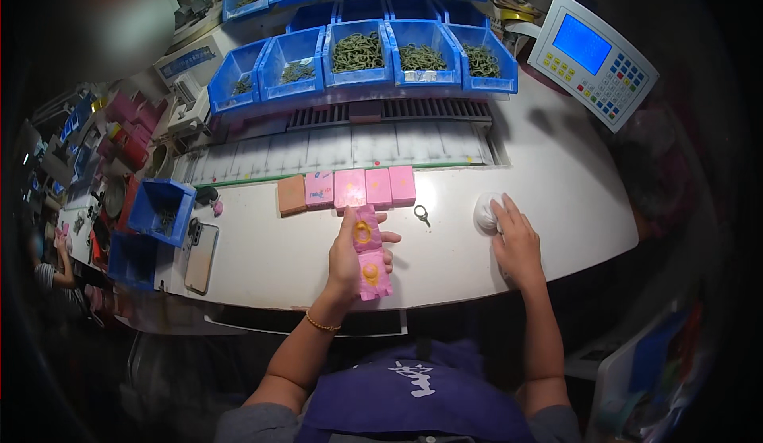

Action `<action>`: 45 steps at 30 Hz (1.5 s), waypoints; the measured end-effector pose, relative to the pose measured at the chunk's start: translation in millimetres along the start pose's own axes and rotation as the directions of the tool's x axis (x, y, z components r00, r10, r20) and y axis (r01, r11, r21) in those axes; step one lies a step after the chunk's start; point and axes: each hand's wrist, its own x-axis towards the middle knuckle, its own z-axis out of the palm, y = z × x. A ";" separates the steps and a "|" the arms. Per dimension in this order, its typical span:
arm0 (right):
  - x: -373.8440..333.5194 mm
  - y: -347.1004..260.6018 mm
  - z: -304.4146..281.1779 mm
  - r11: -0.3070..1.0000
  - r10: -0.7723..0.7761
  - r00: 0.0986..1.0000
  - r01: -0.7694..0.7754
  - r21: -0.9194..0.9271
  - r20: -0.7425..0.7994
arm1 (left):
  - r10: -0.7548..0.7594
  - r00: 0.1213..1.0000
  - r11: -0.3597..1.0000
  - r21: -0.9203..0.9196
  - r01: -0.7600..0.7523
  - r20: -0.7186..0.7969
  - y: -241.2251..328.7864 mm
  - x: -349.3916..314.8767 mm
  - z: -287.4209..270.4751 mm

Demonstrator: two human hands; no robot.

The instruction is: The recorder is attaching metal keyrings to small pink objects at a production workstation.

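Observation:
My left hand (pixel 342 259) holds an opened pink rubber mould (pixel 378 283) near the front of the white table. Its two halves lie spread one above the other along the palm; each shows a yellow ring shape, though I cannot tell if those are wax or just the cavity. The thumb lies along the left edge and fingertips stick out on the right. At the right, my right hand (pixel 520 246) has its fingers curled over a round white cloth pouch (pixel 484 212) on the tabletop. Between the hands lies a small dark green ring with a stem (pixel 422 215).
Beyond the left hand stands a row of pink blocks (pixel 350 189) with a brown block (pixel 292 195) at its left end. Blue bins (pixel 358 77) of green pieces rise at the back. A keypad device (pixel 592 60) stands back right; a phone (pixel 202 259) lies left.

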 end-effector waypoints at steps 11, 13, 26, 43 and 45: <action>19.0 -93.7 5.8 0.657 -0.566 0.810 0.555 0.510 -0.153 | -0.015 0.999 0.993 0.117 0.011 0.032 -9.1 -9.7 2.4; 24.2 -87.5 1.7 0.652 -0.550 0.802 0.587 0.481 -0.232 | 0.012 0.993 0.969 0.243 -0.041 0.121 -9.9 -15.3 0.1; -34.7 -107.6 -9.1 0.588 -0.533 0.841 0.448 0.673 -0.094 | 0.246 0.969 0.929 0.277 -0.246 0.035 -21.3 -0.8 2.9; 31.2 -97.0 -28.1 0.728 -0.349 0.911 0.410 0.550 -0.218 | 0.202 0.953 0.843 0.455 -0.286 0.224 -6.3 -39.9 16.5; 33.3 -94.7 -30.1 0.735 -0.385 0.888 0.459 0.499 -0.251 | 0.161 0.960 0.857 0.451 -0.250 0.228 -4.1 -43.8 19.1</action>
